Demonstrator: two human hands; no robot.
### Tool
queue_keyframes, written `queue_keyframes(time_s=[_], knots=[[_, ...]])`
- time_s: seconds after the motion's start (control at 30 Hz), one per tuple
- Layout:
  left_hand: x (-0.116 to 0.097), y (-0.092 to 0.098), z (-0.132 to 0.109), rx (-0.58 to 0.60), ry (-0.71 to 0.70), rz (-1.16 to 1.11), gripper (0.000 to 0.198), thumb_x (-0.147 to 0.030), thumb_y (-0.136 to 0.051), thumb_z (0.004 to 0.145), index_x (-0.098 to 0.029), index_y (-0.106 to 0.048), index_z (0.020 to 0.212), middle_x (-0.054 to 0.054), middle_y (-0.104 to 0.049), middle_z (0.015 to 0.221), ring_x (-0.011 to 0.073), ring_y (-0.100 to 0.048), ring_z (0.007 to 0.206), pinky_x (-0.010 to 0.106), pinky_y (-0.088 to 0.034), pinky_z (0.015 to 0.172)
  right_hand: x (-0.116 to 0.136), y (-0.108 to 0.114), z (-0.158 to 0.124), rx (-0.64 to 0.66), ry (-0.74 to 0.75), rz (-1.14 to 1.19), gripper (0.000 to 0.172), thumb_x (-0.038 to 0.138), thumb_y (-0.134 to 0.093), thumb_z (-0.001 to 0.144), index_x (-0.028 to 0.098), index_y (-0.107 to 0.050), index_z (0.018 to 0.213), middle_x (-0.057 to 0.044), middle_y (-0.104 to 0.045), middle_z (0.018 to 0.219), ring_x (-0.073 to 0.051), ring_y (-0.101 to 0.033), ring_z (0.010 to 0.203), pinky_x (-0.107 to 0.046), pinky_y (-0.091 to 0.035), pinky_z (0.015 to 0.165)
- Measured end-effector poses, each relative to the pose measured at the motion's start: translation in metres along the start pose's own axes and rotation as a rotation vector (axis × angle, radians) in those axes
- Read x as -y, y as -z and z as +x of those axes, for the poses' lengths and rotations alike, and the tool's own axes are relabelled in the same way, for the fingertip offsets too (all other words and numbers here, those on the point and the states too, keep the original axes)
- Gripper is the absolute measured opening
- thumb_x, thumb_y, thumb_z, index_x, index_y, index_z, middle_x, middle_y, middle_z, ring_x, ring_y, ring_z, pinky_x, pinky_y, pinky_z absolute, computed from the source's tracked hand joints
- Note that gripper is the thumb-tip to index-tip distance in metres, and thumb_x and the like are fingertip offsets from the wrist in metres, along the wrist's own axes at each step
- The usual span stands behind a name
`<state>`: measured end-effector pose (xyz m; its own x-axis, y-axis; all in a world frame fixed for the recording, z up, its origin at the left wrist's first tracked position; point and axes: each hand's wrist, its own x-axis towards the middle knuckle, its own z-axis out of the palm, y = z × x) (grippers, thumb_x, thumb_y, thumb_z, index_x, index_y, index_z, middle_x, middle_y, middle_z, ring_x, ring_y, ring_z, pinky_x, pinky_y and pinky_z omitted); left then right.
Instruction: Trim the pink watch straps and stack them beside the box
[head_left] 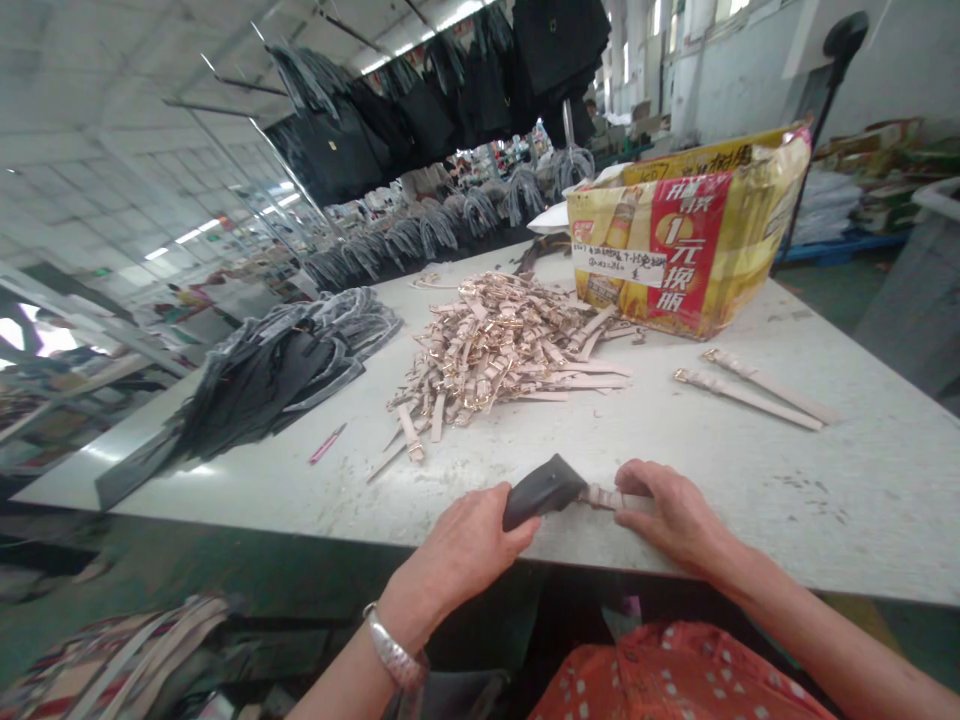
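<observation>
I see left hand (pixel 469 550) clamped on black piece (pixel 541 490), steadying it | right hand (pixel 671 510) pinning strap (pixel 604 496) flat to counter (pixel 525 440) | strap pile (pixel 499 350) far, within reach

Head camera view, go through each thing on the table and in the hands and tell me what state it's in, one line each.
Left hand: closed on the dark piece.
Dark piece: held at the table's near edge, meeting the pale strap.
Right hand: pressing the pale strap flat on the table.
Strap pile: loose heap.
Two straps: lying flat, side by side.
Cardboard box: open-topped.
Black pieces: piled.
</observation>
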<state>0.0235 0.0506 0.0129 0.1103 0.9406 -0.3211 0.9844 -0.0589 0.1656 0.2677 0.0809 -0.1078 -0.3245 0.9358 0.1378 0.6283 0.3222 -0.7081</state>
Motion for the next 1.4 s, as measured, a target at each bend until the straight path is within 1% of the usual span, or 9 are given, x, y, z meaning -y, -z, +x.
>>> queue_keyframes(time_s=[0.17,0.4,0.6,0.7,0.93,1.1,1.2,1.3,1.4], knots=[[0.011,0.001,-0.006,0.030,-0.002,-0.043,0.041,-0.056,-0.044,0.081,-0.020,-0.061,0.092,0.005,-0.066,0.084,0.0206,-0.062,0.078,0.027,-0.040,0.063,0.000,0.000,0.000,0.000,0.015,-0.031,0.017,0.023,-0.060,0.071,0.022,-0.056,0.087,-0.001,-0.062,0.083,-0.018,-0.056,0.078,-0.030,-0.040,0.071],[0.005,-0.008,0.007,0.009,0.009,-0.149,0.044,-0.055,-0.044,0.081,-0.019,-0.062,0.098,0.006,-0.067,0.087,0.0211,-0.062,0.083,0.027,-0.043,0.066,0.001,-0.001,0.000,-0.003,0.046,-0.084,0.014,0.023,-0.061,0.074,0.021,-0.059,0.088,-0.002,-0.062,0.086,-0.019,-0.056,0.081,-0.030,-0.039,0.072],[0.001,-0.010,0.003,0.000,0.036,-0.192,0.043,-0.054,-0.046,0.081,-0.017,-0.061,0.095,0.007,-0.067,0.086,0.0205,-0.063,0.080,0.027,-0.044,0.066,0.012,-0.004,-0.004,-0.091,0.093,-0.314,0.012,0.027,-0.062,0.079,0.020,-0.060,0.088,-0.005,-0.061,0.083,-0.024,-0.054,0.081,-0.033,-0.038,0.070],[0.001,-0.010,0.001,0.010,0.051,-0.213,0.042,-0.053,-0.046,0.081,-0.016,-0.061,0.094,0.007,-0.067,0.083,0.0194,-0.063,0.076,0.026,-0.044,0.064,0.012,-0.005,-0.005,-0.099,0.079,-0.371,0.012,0.031,-0.063,0.079,0.020,-0.060,0.080,-0.006,-0.059,0.081,-0.024,-0.054,0.079,-0.033,-0.038,0.069],[0.006,-0.014,0.000,0.004,0.081,-0.273,0.043,-0.054,-0.046,0.081,-0.017,-0.060,0.097,0.004,-0.066,0.076,0.0190,-0.064,0.071,0.025,-0.045,0.062,0.019,-0.011,-0.002,-0.050,0.087,-0.372,0.007,0.026,-0.060,0.084,0.020,-0.059,0.082,-0.005,-0.058,0.085,-0.022,-0.057,0.082,-0.031,-0.041,0.072],[0.009,-0.021,0.002,0.015,0.091,-0.359,0.046,-0.056,-0.045,0.081,-0.017,-0.059,0.100,0.002,-0.065,0.072,0.0164,-0.061,0.060,0.024,-0.044,0.055,0.032,-0.014,0.004,0.017,0.029,-0.441,0.013,0.029,-0.052,0.089,0.018,-0.059,0.087,-0.006,-0.060,0.091,-0.018,-0.061,0.072,-0.027,-0.040,0.060],[0.009,-0.024,0.005,0.048,0.104,-0.409,0.048,-0.057,-0.043,0.082,-0.016,-0.059,0.101,0.002,-0.064,0.070,0.0145,-0.058,0.052,0.023,-0.041,0.047,0.034,-0.016,0.010,0.047,0.020,-0.407,0.015,0.032,-0.052,0.089,0.019,-0.060,0.088,-0.005,-0.062,0.089,-0.019,-0.063,0.073,-0.027,-0.039,0.060],[0.010,-0.025,0.005,0.041,0.110,-0.418,0.048,-0.056,-0.042,0.082,-0.016,-0.058,0.101,0.002,-0.064,0.071,0.0147,-0.058,0.052,0.023,-0.041,0.046,0.030,-0.014,0.016,0.045,0.025,-0.338,0.015,0.033,-0.055,0.086,0.021,-0.063,0.087,-0.003,-0.065,0.086,-0.019,-0.064,0.078,-0.026,-0.040,0.063],[0.013,-0.027,0.000,-0.021,0.086,-0.363,0.043,-0.053,-0.043,0.082,-0.017,-0.059,0.100,0.003,-0.066,0.074,0.0181,-0.063,0.064,0.025,-0.045,0.055,0.013,0.002,0.027,0.001,0.032,-0.285,0.018,0.035,-0.054,0.085,0.024,-0.066,0.092,-0.003,-0.067,0.086,-0.019,-0.064,0.080,-0.026,-0.042,0.067]])
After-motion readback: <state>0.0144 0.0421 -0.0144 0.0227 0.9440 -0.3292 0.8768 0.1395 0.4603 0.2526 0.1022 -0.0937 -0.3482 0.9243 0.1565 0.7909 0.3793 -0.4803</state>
